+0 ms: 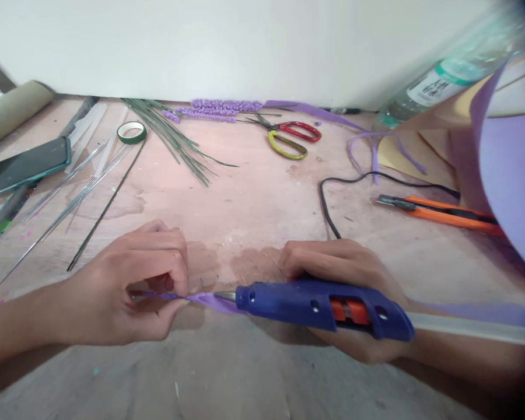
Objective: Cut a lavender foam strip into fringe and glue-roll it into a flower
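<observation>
Our left hand (126, 291) pinches the purple strip (210, 300), right hand (341, 274) grips the glue gun (319, 306); bottle (446, 76) label's too blurry to read.

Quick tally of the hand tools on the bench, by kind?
Glue gun: 1, in the right hand
Scissors: 1
Utility knife: 1
Tape roll: 1
Total: 4

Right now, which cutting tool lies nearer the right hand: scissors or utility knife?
The orange utility knife, just beyond the right hand. The red-and-yellow scissors lie farther back near the wall.
</observation>
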A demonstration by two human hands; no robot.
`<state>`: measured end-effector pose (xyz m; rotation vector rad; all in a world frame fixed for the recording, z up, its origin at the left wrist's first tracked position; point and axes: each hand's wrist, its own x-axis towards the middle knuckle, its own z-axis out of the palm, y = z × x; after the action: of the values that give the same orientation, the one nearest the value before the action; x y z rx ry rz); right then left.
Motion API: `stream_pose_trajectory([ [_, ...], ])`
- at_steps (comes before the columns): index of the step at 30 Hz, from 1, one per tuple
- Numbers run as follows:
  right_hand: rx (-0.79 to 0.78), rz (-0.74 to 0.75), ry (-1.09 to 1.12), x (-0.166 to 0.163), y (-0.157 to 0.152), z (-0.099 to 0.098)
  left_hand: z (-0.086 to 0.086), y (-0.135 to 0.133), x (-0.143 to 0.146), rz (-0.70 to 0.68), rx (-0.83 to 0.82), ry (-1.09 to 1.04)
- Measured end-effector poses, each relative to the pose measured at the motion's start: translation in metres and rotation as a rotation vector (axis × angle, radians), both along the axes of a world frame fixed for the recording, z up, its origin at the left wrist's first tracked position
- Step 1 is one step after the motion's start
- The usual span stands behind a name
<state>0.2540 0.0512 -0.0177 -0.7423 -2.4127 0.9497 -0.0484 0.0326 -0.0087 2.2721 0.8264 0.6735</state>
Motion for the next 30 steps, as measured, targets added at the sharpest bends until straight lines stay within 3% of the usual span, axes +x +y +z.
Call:
stream_pose_trajectory([
  [5, 0.178, -0.209, -0.192, 0.021, 0.024, 0.014, -0.003, -0.002, 0.002, -0.020, 0.012, 0.006],
  [10, 0.515, -0.247, -0.427, 0.043, 0.079, 0.014, -0.007, -0.002, -0.001, -0.042, 0.033, 0.011],
  [14, 0.534, -0.230, -0.533, 0.043, 0.102, 0.020, -0.008, 0.000, -0.002, -0.019, 0.060, 0.065],
  [17, 0.544, -0.250, -0.515, 0.025, 0.085, 0.029, -0.013, -0.002, -0.001, 0.021, 0.076, 0.067],
  [20, 0.456, -0.203, -0.402, -0.006, 0.044, 0.030, -0.017, -0.007, 0.001, 0.106, 0.082, 0.073],
  [22, 0.198, -0.135, -0.218, -0.028, 0.016, 0.026, -0.017, -0.011, 0.003, 0.166, 0.073, 0.086],
  [24, 0.049, -0.106, -0.157, -0.047, -0.004, 0.023, -0.014, -0.013, 0.004, 0.196, 0.039, 0.092],
  [28, -0.239, -0.184, -0.090, -0.067, -0.015, 0.024, -0.005, -0.017, 0.005, 0.169, -0.029, 0.079],
  [30, -0.287, -0.244, -0.031, -0.070, -0.015, 0.023, -0.002, -0.020, 0.007, 0.165, -0.036, 0.069],
])
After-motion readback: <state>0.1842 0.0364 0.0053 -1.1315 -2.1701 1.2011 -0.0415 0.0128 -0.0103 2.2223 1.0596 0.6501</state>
